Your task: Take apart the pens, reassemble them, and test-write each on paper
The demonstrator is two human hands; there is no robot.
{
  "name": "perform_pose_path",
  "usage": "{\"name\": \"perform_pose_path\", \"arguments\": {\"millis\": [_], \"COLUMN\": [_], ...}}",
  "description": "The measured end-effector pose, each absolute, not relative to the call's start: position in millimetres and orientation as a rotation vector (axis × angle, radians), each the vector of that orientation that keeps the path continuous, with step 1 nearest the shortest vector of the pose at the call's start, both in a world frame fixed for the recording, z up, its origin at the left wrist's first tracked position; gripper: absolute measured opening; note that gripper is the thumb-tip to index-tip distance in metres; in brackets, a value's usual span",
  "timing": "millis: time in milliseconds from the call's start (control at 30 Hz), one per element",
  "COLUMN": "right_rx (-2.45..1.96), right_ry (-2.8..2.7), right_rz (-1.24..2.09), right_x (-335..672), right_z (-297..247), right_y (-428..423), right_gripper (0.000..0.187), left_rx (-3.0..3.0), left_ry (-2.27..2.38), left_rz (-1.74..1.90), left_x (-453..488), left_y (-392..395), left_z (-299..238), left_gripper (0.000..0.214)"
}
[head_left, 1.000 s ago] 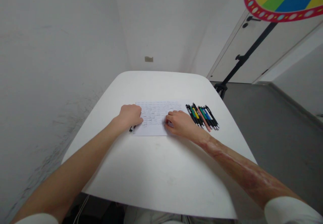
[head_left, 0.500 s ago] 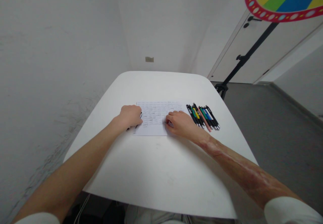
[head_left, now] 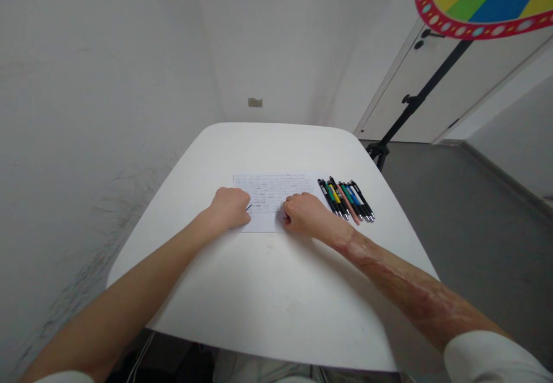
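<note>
A sheet of paper [head_left: 263, 224] covered with lines of handwriting lies on the white table. My left hand [head_left: 231, 207] is closed over the sheet's left part, its fingers round a thin dark pen [head_left: 249, 207]; only a short piece of the pen shows, and the rest is hidden by the hand. On the right part of the sheet rests my right hand [head_left: 305, 213], its fingers curled in and pressed together. Whatever it may hold is hidden. Just right of that hand, several pens [head_left: 345, 200] in black, green, yellow, pink and blue lie side by side at a slant.
The white table [head_left: 259, 291] has rounded far corners, with a wall [head_left: 276, 43] behind it and another at the left. At the right, a colourful prize wheel [head_left: 484, 3] stands on a black stand [head_left: 415, 101] before a door [head_left: 401, 118].
My left hand has moved slightly right and towards me, farther onto the paper, with the pen. My right hand stays almost in place, its fingers curled a little tighter.
</note>
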State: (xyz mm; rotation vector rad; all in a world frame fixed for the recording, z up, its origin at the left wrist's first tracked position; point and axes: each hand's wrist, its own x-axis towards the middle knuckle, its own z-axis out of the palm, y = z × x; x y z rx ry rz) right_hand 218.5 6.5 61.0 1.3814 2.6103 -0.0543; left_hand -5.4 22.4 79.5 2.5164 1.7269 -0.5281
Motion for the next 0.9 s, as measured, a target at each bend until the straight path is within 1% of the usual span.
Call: {"name": "perform_pose_path", "arguments": {"millis": [100, 200, 300, 400, 467, 567, 633, 700, 900], "right_rx": [1.427, 1.569, 1.780, 1.947, 2.062, 2.193, 2.261, 2.308, 2.281], "right_ry": [2.646, 2.782, 2.972, 3.094, 3.091, 3.071, 3.068, 3.075, 3.146], "right_rz": [-0.133, -0.365, -0.747, -1.238, -1.511, -1.808, -1.909, -1.934, -1.935], "right_x": [220.8, 229.3, 238.9, 243.4, 243.0, 240.0, 237.9, 236.7, 236.4], "right_z": [60.6, 55.2, 43.4, 25.3, 12.0, -4.1, -10.4, -13.7, -18.2], "right_y": [6.1, 6.5, 6.2, 5.0, 4.3, 3.4, 2.3, 0.6, -3.1], "right_gripper": [0.022, 0.013, 0.006, 0.004, 0.006, 0.014, 0.020, 0.023, 0.022], "left_rx": [2.561, 2.604, 2.651, 2.740, 2.816, 2.922, 2.966, 2.992, 3.015], "left_ry": [1.728, 1.738, 1.712, 1.603, 1.508, 1.355, 1.276, 1.235, 1.225], "left_rz": [-0.438, -0.298, -0.092, 0.201, 0.422, 0.717, 0.847, 0.932, 1.041], "left_x": [-2.4, -0.8, -0.3, -0.5, -0.7, -1.5, -2.6, -4.1, -6.4], "left_y": [14.9, 6.6, -0.9, -4.8, -4.8, -2.6, -1.3, -0.8, -2.6], "left_z": [82.1, 81.0, 71.0, 51.1, 35.3, 15.6, 8.2, 5.5, 7.7], "left_gripper": [0.024, 0.025, 0.022, 0.017, 0.014, 0.015, 0.015, 0.015, 0.016]}}
